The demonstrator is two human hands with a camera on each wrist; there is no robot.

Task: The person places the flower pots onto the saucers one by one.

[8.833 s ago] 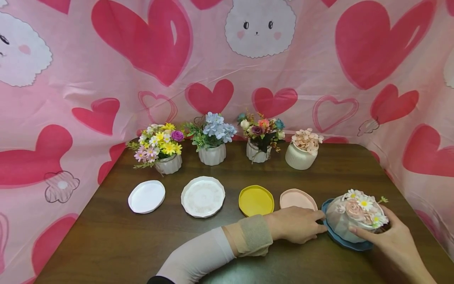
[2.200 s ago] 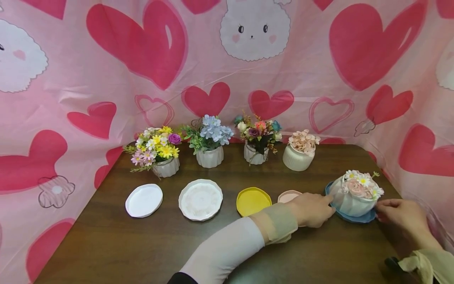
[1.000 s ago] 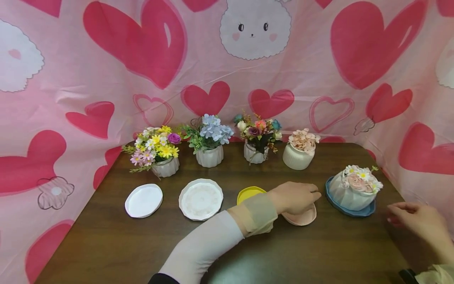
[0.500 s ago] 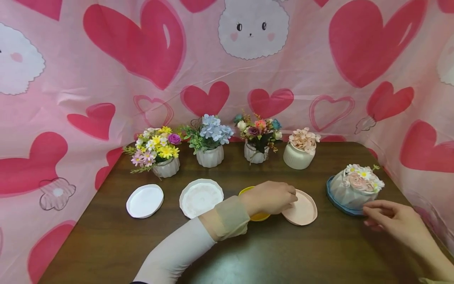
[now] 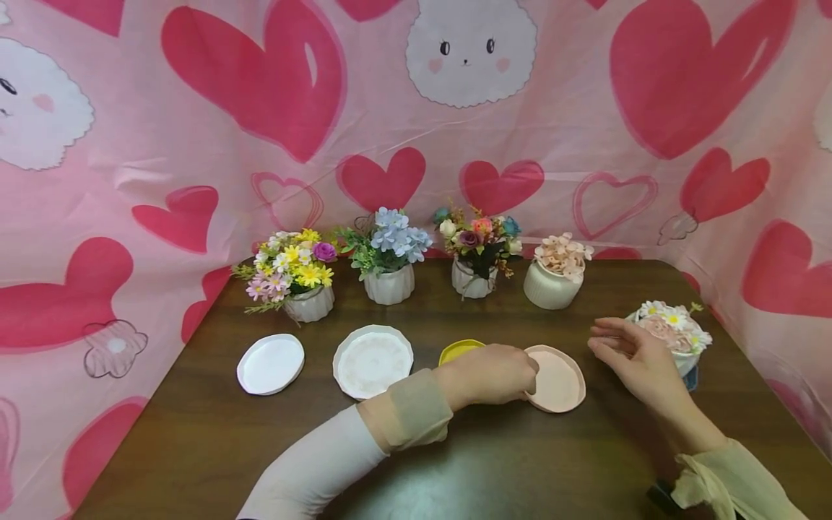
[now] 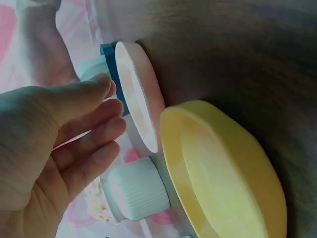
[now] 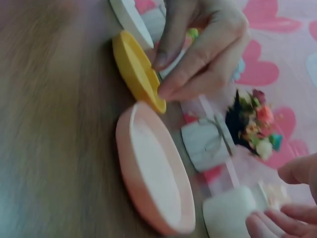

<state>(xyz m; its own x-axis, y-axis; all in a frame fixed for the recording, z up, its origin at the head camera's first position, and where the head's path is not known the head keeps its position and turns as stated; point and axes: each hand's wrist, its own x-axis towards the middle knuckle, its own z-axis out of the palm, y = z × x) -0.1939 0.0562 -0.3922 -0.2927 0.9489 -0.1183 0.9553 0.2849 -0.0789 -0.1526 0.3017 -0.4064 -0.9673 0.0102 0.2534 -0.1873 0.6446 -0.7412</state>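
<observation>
My left hand (image 5: 497, 374) hovers over the yellow dish (image 5: 460, 349), its fingertips beside the left rim of the pink dish (image 5: 559, 383). In the left wrist view its loosely bent fingers (image 6: 91, 163) hold nothing and stand apart from both dishes. My right hand (image 5: 640, 365) is in the air between the pink dish and the pot of daisies and pale roses (image 5: 679, 332), thumb and fingers apart, holding nothing. That pot stands on the blue dish (image 5: 692, 378), mostly hidden behind the hand. Part of the right hand (image 7: 292, 208) shows in the right wrist view.
Left of the yellow dish lie a round white dish (image 5: 373, 361) and a smaller white dish (image 5: 271, 364). Along the back stand pots of yellow-and-pink flowers (image 5: 310, 303), blue flowers (image 5: 390, 283), mixed roses (image 5: 473, 280) and peach flowers (image 5: 552, 285). A heart-patterned cloth (image 5: 260, 94) hangs behind the table.
The right hand has let go of the daisy pot and come left past the blue dish, which sits farther back. My left hand has moved left from the blue dish, across the pink one.
</observation>
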